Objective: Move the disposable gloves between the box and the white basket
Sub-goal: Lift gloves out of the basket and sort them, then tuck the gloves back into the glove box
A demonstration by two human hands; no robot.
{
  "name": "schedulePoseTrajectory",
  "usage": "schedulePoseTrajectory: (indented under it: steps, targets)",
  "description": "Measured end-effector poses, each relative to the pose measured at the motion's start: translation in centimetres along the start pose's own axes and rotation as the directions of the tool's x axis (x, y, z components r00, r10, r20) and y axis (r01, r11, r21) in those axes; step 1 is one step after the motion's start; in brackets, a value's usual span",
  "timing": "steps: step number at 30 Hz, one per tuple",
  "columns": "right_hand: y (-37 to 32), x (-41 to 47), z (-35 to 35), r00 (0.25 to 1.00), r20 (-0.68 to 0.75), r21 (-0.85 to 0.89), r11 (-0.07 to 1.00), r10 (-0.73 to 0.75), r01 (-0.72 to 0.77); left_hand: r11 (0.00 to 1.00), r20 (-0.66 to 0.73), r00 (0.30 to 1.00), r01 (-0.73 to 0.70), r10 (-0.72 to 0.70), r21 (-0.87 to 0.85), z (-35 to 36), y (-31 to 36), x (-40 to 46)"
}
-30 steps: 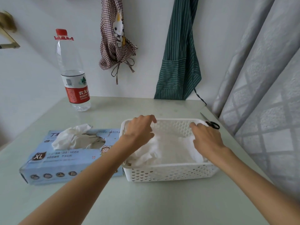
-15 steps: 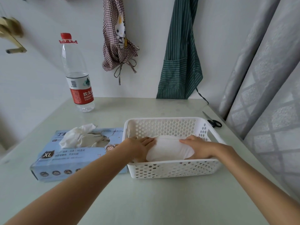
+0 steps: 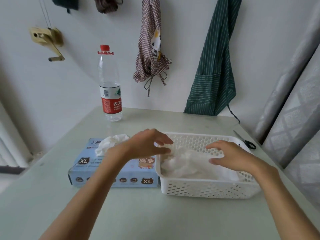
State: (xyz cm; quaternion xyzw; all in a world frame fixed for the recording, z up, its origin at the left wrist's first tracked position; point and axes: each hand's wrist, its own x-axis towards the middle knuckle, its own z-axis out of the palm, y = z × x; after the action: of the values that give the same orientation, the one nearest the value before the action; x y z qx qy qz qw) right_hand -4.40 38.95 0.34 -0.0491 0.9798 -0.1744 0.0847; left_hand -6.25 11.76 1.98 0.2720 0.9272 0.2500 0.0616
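Gloves: a heap of thin white disposable gloves lies in the white perforated plastic basket; more gloves poke from the light-blue cardboard glove box, ready to pull.
Box and basket: side by side and touching on the pale green desk, box left, which keeps each transfer short.
Left hand: over the basket's left rim, grip wide, fingers spread, holding nothing.
Right hand: above the heap, grip loose and empty, probably placed to gather or flatten it.
Far side: a clear plastic water bottle stands out of the way.
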Motion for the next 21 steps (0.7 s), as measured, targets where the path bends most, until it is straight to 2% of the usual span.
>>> schedulePoseTrajectory:
  steps: [1, 3, 5, 7, 9, 13, 17, 19, 21]
  targets:
    - [-1.5, 0.0, 0.2, 0.995, -0.087, 0.049, 0.997, -0.054, 0.058, 1.0, -0.129, 0.991, 0.022, -0.023, -0.01, -0.6, -1.4, -1.2]
    - [-5.1, 0.0, 1.1, 0.963, -0.213, 0.092, 0.978, -0.163, 0.186, 0.989, -0.344, 0.928, 0.147, -0.143, -0.015, -1.3, -4.2, -3.7]
    - [-8.9, 0.5, 2.2, 0.924, -0.278, 0.096, 0.95, -0.261, 0.297, 0.946, -0.428, 0.857, 0.323, -0.287, 0.012, -1.7, -6.8, -5.8]
    - [-12.4, 1.6, 3.4, 0.894, -0.305, 0.107, 0.921, -0.329, 0.375, 0.885, -0.329, 0.843, 0.464, -0.425, 0.043, -2.2, -8.8, -6.9]
    - [-15.6, 2.9, 4.9, 0.873, -0.308, 0.111, 0.897, -0.379, 0.429, 0.858, -0.178, 0.85, 0.511, -0.495, 0.056, -2.6, -10.3, -7.7]
    - [-19.8, 5.7, 7.5, 0.875, -0.27, 0.096, 0.893, -0.401, 0.439, 0.906, 0.019, 0.92, 0.381, -0.391, 0.185, -2.9, -11.9, -8.3]
    - [-20.9, 7.7, 8.8, 0.924, -0.11, 0.059, 0.925, -0.367, 0.375, 0.925, 0.028, 0.934, 0.347, -0.355, 0.156, -2.7, -12.0, -8.5]
    - [-20.8, 7.6, 8.6, 0.921, -0.163, 0.036, 0.93, -0.354, 0.365, 0.932, 0.008, 0.941, 0.334, -0.338, 0.145, -2.6, -11.9, -8.4]
    - [-20.7, 7.1, 8.0, 0.894, -0.282, 0.031, 0.928, -0.349, 0.372, 0.926, -0.043, 0.942, 0.335, -0.333, 0.172, -2.2, -12.6, -8.0]
